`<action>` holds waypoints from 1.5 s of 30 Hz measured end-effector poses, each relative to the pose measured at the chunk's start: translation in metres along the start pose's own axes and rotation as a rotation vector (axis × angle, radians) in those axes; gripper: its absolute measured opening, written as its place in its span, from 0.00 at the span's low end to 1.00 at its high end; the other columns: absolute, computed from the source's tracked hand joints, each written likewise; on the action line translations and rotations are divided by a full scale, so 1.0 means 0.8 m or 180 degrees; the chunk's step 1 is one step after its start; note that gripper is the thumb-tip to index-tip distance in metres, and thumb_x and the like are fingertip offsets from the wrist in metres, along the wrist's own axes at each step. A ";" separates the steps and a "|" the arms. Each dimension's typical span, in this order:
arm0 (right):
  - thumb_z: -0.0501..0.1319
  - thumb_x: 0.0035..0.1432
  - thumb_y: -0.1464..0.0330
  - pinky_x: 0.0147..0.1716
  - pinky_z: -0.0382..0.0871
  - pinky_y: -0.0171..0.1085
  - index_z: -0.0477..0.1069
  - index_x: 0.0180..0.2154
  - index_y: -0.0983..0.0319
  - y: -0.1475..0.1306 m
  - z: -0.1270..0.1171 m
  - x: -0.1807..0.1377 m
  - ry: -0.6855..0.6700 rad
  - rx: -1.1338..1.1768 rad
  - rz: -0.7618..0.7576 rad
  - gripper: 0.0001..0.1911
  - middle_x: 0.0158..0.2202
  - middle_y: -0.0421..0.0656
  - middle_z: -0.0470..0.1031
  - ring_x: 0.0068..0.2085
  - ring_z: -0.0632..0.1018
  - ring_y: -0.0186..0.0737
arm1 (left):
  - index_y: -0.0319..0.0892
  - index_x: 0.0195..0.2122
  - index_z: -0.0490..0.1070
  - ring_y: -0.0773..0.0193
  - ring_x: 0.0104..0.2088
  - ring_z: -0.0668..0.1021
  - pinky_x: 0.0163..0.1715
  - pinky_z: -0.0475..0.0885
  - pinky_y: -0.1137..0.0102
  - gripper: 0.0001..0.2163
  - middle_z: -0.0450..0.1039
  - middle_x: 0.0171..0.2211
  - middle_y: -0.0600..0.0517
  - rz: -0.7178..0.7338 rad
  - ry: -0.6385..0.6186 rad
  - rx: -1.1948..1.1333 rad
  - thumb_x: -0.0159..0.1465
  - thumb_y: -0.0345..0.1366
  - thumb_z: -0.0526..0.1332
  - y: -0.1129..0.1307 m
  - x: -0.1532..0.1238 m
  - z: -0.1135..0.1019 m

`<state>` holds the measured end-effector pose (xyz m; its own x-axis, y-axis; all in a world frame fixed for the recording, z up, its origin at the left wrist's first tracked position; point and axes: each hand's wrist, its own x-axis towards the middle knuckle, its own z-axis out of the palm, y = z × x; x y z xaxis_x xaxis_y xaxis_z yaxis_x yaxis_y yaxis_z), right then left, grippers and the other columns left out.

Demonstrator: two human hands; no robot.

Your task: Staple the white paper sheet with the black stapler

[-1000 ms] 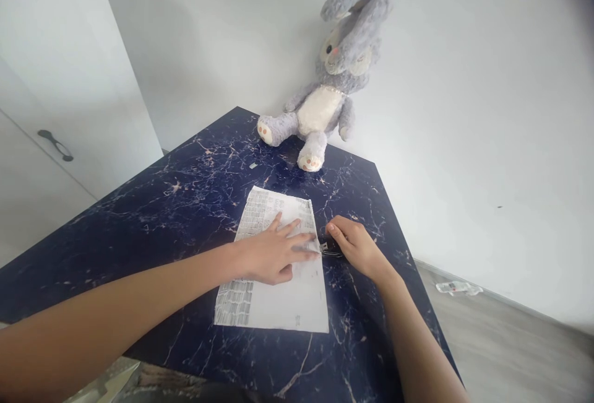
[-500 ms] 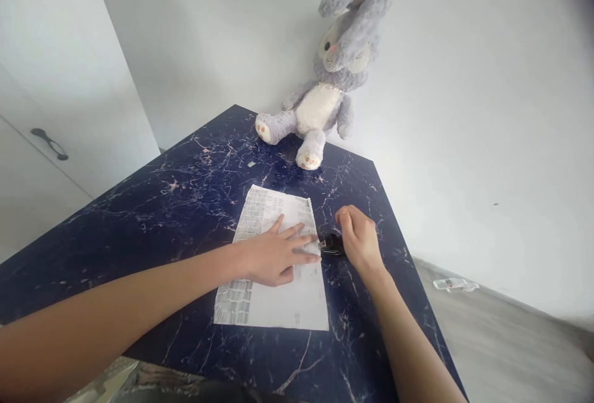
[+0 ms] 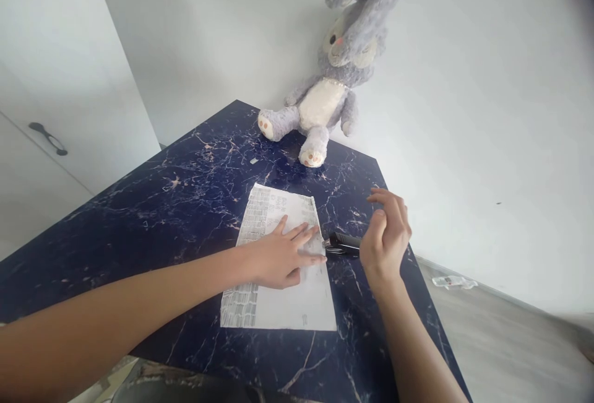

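Observation:
A printed sheet of paper (image 3: 297, 301) lies on the dark blue marbled table, rows of grey print along its left side. My left hand (image 3: 278, 260) rests flat on it with the fingers spread. At the sheet's right edge sits a black stapler (image 3: 342, 244), its metal front end right by the paper and my left fingertips. Whether its jaw overlaps the sheet I cannot tell. My right hand (image 3: 386, 236) is just right of the stapler, covering its rear end in the view. Its fingers are loosely bent and apart from the thumb, with nothing between them.
A grey plush rabbit (image 3: 322, 103) sits at the table's far corner against the wall. A small pale scrap (image 3: 253, 160) lies near its feet. A cabinet handle (image 3: 47, 138) is at the left. Clear plastic packaging (image 3: 453, 282) lies on the floor at the right.
My right hand has lifted and moved right off the stapler, its fist loosening, so more of the stapler shows. My left hand stays on the paper. The view has shifted slightly.

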<state>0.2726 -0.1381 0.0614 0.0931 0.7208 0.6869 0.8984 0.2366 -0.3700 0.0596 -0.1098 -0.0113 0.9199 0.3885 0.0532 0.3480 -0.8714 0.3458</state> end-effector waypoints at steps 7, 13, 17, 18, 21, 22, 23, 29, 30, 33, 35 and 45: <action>0.42 0.71 0.69 0.60 0.62 0.56 0.66 0.56 0.59 -0.006 -0.005 0.004 -0.0121 -0.0033 0.0014 0.20 0.65 0.52 0.63 0.65 0.65 0.55 | 0.59 0.70 0.56 0.39 0.73 0.46 0.65 0.40 0.34 0.28 0.33 0.75 0.49 0.0000 0.0009 0.0001 0.69 0.41 0.55 0.003 -0.001 -0.004; 0.48 0.69 0.68 0.63 0.53 0.66 0.60 0.66 0.59 0.005 0.055 -0.027 -0.1626 -0.0815 -0.0297 0.26 0.66 0.54 0.63 0.68 0.61 0.62 | 0.56 0.68 0.61 0.39 0.73 0.46 0.65 0.38 0.34 0.25 0.43 0.74 0.47 -0.0001 -0.0082 0.0013 0.69 0.40 0.56 0.002 0.000 -0.004; 0.50 0.68 0.68 0.64 0.47 0.67 0.62 0.66 0.59 0.001 0.077 -0.039 -0.1904 -0.1095 -0.0239 0.26 0.67 0.53 0.63 0.68 0.60 0.63 | 0.56 0.67 0.62 0.41 0.73 0.45 0.65 0.38 0.34 0.24 0.47 0.73 0.48 0.0053 -0.0038 0.0051 0.69 0.39 0.55 0.001 -0.001 -0.005; 0.49 0.68 0.67 0.65 0.47 0.66 0.63 0.65 0.58 0.001 0.074 -0.036 -0.1845 -0.0983 -0.0190 0.25 0.67 0.52 0.64 0.68 0.61 0.61 | 0.57 0.68 0.61 0.41 0.73 0.45 0.66 0.38 0.34 0.25 0.45 0.74 0.48 0.0072 -0.0020 0.0039 0.69 0.40 0.55 0.000 -0.002 -0.005; 0.44 0.72 0.64 0.64 0.56 0.56 0.68 0.61 0.57 0.014 0.051 -0.018 -0.1471 -0.0269 0.0048 0.23 0.64 0.48 0.69 0.65 0.67 0.52 | 0.59 0.70 0.57 0.41 0.73 0.46 0.66 0.39 0.35 0.26 0.40 0.75 0.50 0.0074 -0.0012 -0.0009 0.70 0.41 0.55 -0.002 -0.003 -0.005; 0.42 0.73 0.63 0.63 0.60 0.53 0.70 0.58 0.58 0.022 0.041 -0.011 -0.1290 -0.0040 0.0170 0.24 0.62 0.48 0.71 0.63 0.69 0.50 | 0.59 0.70 0.55 0.42 0.73 0.45 0.66 0.39 0.36 0.27 0.39 0.75 0.50 0.0060 -0.0019 -0.0028 0.70 0.42 0.54 -0.002 -0.003 -0.005; 0.41 0.73 0.62 0.61 0.63 0.50 0.72 0.55 0.59 0.031 0.032 -0.005 -0.1128 0.0131 0.0293 0.24 0.59 0.48 0.73 0.61 0.72 0.49 | 0.60 0.70 0.55 0.42 0.73 0.45 0.66 0.39 0.36 0.27 0.38 0.75 0.50 0.0047 -0.0029 -0.0049 0.70 0.42 0.54 -0.002 -0.003 -0.005; 0.49 0.71 0.54 0.55 0.68 0.47 0.75 0.48 0.59 0.075 -0.005 0.019 -0.2196 0.0876 0.0061 0.22 0.52 0.48 0.77 0.53 0.76 0.49 | 0.61 0.71 0.53 0.42 0.73 0.44 0.66 0.38 0.36 0.27 0.34 0.75 0.51 0.0030 -0.0089 -0.0144 0.71 0.43 0.53 -0.003 -0.003 -0.007; 0.54 0.69 0.52 0.55 0.68 0.47 0.74 0.50 0.58 0.077 -0.007 0.019 -0.2639 0.1033 -0.0190 0.20 0.55 0.48 0.75 0.55 0.75 0.49 | 0.62 0.71 0.53 0.42 0.73 0.45 0.66 0.38 0.36 0.27 0.34 0.75 0.51 0.0033 -0.0079 -0.0149 0.71 0.43 0.54 -0.004 -0.003 -0.007; 0.65 0.61 0.54 0.56 0.68 0.49 0.73 0.51 0.57 0.078 -0.009 0.018 -0.3370 0.1075 -0.0715 0.21 0.58 0.47 0.73 0.57 0.74 0.50 | 0.63 0.71 0.51 0.42 0.73 0.46 0.67 0.39 0.37 0.27 0.33 0.75 0.53 0.0062 -0.0039 -0.0150 0.71 0.44 0.54 -0.005 -0.003 -0.007; 0.65 0.60 0.58 0.53 0.69 0.48 0.73 0.50 0.57 0.083 -0.007 0.017 -0.3333 0.0892 -0.0687 0.18 0.53 0.47 0.75 0.52 0.76 0.48 | 0.64 0.71 0.51 0.43 0.73 0.45 0.67 0.39 0.38 0.27 0.33 0.75 0.54 0.0090 -0.0033 -0.0129 0.72 0.43 0.53 -0.006 -0.005 -0.006; 0.65 0.58 0.60 0.28 0.61 0.38 0.68 0.32 0.59 0.073 0.009 0.008 -0.1569 -0.0166 0.0382 0.11 0.27 0.42 0.74 0.27 0.72 0.41 | 0.43 0.47 0.76 0.55 0.52 0.75 0.55 0.66 0.59 0.17 0.77 0.50 0.45 -0.0161 0.1659 -0.0584 0.74 0.44 0.49 -0.021 -0.005 -0.036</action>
<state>0.3227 -0.1151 0.0395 -0.0051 0.9656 0.2600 0.9152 0.1093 -0.3878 0.0451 -0.0882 0.0095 0.6754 0.5660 0.4727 0.3094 -0.7994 0.5151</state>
